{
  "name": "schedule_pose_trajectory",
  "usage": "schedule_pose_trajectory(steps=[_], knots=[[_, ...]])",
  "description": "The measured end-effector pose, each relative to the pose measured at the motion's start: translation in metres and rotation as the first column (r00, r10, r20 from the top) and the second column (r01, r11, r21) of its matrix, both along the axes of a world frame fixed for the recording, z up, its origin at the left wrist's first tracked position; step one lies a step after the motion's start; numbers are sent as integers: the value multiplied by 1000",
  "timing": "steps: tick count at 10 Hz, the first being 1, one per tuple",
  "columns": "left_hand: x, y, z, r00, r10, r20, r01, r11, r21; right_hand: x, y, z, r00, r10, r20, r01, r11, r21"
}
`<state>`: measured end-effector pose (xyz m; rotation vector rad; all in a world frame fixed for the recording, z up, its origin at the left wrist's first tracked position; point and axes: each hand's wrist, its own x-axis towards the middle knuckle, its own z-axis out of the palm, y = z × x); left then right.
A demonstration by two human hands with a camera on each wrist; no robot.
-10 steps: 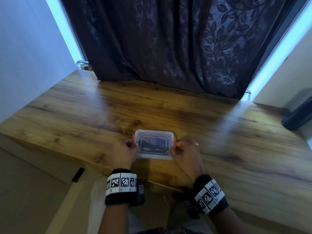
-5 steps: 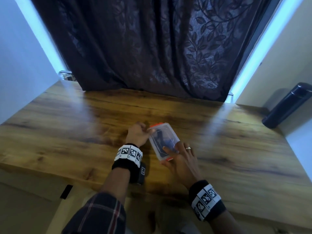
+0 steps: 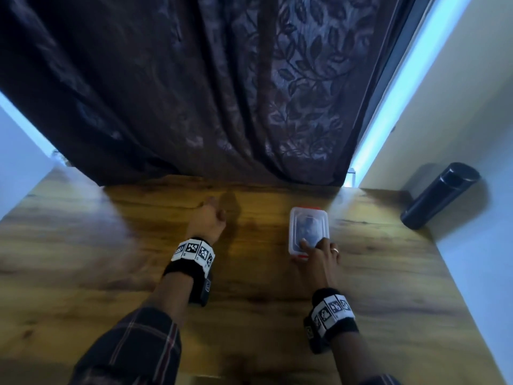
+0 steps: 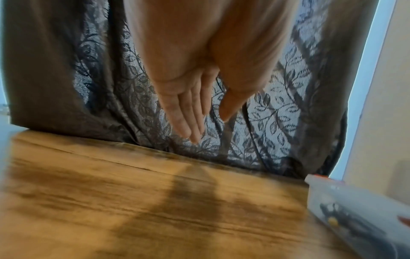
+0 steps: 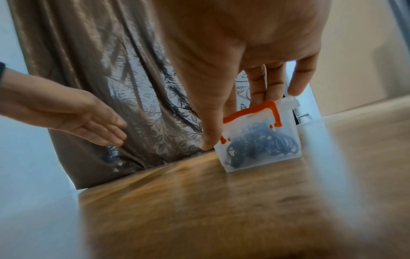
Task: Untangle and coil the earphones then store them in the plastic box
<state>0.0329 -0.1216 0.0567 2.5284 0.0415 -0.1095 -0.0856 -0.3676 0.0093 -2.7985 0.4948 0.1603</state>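
The clear plastic box [image 3: 308, 218] with orange latches stands lid-on on the wooden table [image 3: 111, 259], right of centre toward the back. Dark coiled earphones [image 5: 261, 143] show through its wall. My right hand [image 3: 316, 254] holds the box's near end. Its thumb [image 5: 208, 140] is against the left side and its fingers [image 5: 275, 84] lie over the lid. My left hand [image 3: 208, 218] hovers open over bare wood to the left, well apart from the box [image 4: 355, 206], with fingers [image 4: 188, 122] straight and holding nothing.
A dark patterned curtain [image 3: 222, 93] hangs along the table's back edge. A black cylindrical bottle [image 3: 440, 194] stands in the back right corner by the wall. The table's right edge runs close to the box.
The box turned from crosswise to lengthwise and slid right and back under my right hand. My left hand let go of it and drew off to the left.
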Motion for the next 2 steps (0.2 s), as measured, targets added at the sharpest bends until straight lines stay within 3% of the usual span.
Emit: schedule_pose_trajectory(steps=[2], knots=[[4, 11, 12, 990, 11, 138, -27, 993, 114, 21, 2, 13, 1000, 25, 6, -25, 1000, -8]])
